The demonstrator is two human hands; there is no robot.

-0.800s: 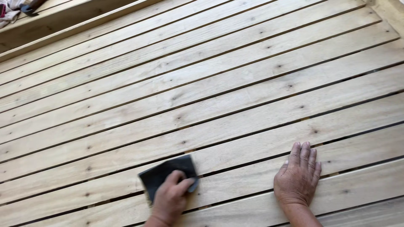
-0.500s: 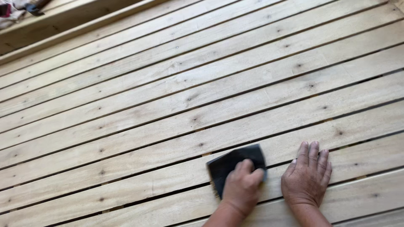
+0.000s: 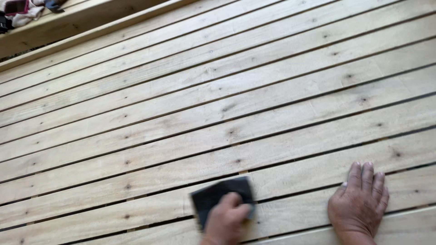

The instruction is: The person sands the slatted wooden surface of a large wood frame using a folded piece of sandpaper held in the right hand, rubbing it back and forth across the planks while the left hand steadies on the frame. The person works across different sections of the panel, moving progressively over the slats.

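Observation:
My left hand [image 3: 225, 221] presses on a dark sheet of sandpaper [image 3: 217, 193], fingers curled over its near edge. The sheet lies flat on a pale wooden slat [image 3: 136, 211] of a slatted surface, close to the bottom edge of the head view. My right hand [image 3: 359, 206] rests flat on the slats a little to the right, palm down and fingers stretched forward. It holds nothing. Narrow dark gaps run between the slats, and small knots and nail heads dot the wood.
The slatted wooden surface [image 3: 254, 90] fills nearly the whole view, running diagonally up to the right. A thicker wooden beam [image 3: 77, 20] borders it at the top left. Crumpled cloth and small dark items [image 3: 22, 9] lie beyond that beam in the corner.
My left hand slid the sandpaper right along the slat, close to my right hand, then back left. My right hand stayed flat on the wood.

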